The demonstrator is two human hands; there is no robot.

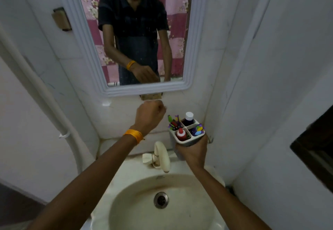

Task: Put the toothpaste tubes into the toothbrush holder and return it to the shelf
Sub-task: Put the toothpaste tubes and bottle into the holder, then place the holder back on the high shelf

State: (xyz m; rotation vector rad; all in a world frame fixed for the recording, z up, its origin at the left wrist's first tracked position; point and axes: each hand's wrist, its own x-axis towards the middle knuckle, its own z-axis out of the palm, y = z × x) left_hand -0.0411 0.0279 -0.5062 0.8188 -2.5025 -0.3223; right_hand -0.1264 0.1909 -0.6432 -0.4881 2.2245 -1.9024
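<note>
My right hand [192,153] grips a white four-compartment toothbrush holder [187,142] from below, upright, above the sink's right rear. Its compartments hold a red tube with a white tip [181,134], a purple tube with a white cap [189,118] and several coloured toothbrushes [174,121]. My left hand [150,116], an orange thread band at its wrist, is raised in front of the wall just under the mirror, fingers curled; whether it holds anything is hidden.
A cream tap [162,156] stands behind the round sink [126,193]. A white-framed mirror [196,37] hangs above, with a small brownish ledge [150,96] under its lower edge. White walls close in on both sides; a dark frame [317,148] is at the right.
</note>
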